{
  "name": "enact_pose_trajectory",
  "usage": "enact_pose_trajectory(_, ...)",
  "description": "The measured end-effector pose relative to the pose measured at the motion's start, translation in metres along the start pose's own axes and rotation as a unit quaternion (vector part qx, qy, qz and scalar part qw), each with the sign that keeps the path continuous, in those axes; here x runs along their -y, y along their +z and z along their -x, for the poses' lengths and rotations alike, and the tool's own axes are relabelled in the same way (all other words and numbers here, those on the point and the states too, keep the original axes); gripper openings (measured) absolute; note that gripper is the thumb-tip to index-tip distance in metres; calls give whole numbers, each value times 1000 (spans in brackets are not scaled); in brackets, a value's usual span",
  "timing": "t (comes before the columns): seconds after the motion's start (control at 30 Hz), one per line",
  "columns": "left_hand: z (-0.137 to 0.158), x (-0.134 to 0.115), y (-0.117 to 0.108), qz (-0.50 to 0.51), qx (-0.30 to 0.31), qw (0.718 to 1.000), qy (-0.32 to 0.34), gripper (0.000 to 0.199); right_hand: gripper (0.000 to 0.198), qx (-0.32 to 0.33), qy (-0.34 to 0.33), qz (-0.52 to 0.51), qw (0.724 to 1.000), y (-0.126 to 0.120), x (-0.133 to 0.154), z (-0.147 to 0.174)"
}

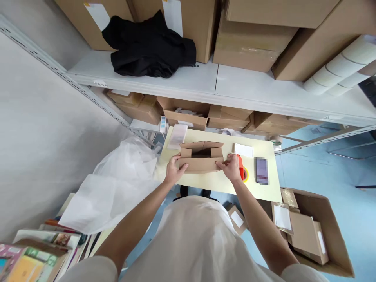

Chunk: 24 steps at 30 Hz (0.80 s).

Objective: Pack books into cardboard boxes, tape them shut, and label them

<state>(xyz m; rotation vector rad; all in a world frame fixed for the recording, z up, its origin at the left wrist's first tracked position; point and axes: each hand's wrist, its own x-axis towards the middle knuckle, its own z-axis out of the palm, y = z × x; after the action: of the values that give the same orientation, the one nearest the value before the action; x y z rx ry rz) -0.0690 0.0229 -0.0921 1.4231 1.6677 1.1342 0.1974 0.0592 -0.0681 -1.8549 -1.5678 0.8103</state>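
A small brown cardboard box (201, 165) stands on the pale yellow table (261, 192), its top flaps up and its inside in shadow. My left hand (174, 170) grips its left front corner, thumb on the front flap and fingers around the side. At the right front corner, my right hand (230, 167) pinches the same flap between thumb and fingers. Just right of that hand lies a red tape dispenser (241, 166) with a yellow-edged roll, partly hidden by the hand. A stack of white labels (243, 150) lies behind the dispenser.
A phone (261, 171) lies at the table's right. White wrapping sheets (117, 184) bulge at the left. Shelving (194, 84) with cartons and a black garment (152, 47) crosses behind. A large carton (337, 231) of packed boxes stands on the floor at right.
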Motion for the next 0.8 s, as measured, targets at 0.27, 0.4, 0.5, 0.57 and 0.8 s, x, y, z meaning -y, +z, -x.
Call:
enact_pose_trajectory(0.27, -9, 5, 7, 162, 10, 971, -178, 100, 105, 107, -243, 194, 944, -23, 27, -44)
enact_pose_trajectory(0.4, -9, 0, 6, 139, 32, 974, -177, 104, 84, 158, -293, 251, 909, -30, 34, -48)
enact_pose_trajectory(0.5, -9, 2, 7, 110, 49, 981, -155, 103, 62, 208, -318, 219, 899, -28, 26, -40)
enact_pose_trajectory(0.57, -10, 4, 6, 75, 56, 987, -130, 102, 51, 242, -338, 204, 886, -26, 19, -33)
enact_pose_trajectory(0.8, -5, -15, -1, -318, 114, 928, 156, 61, 42, 194, -274, 222, 915, -9, 1, -5)
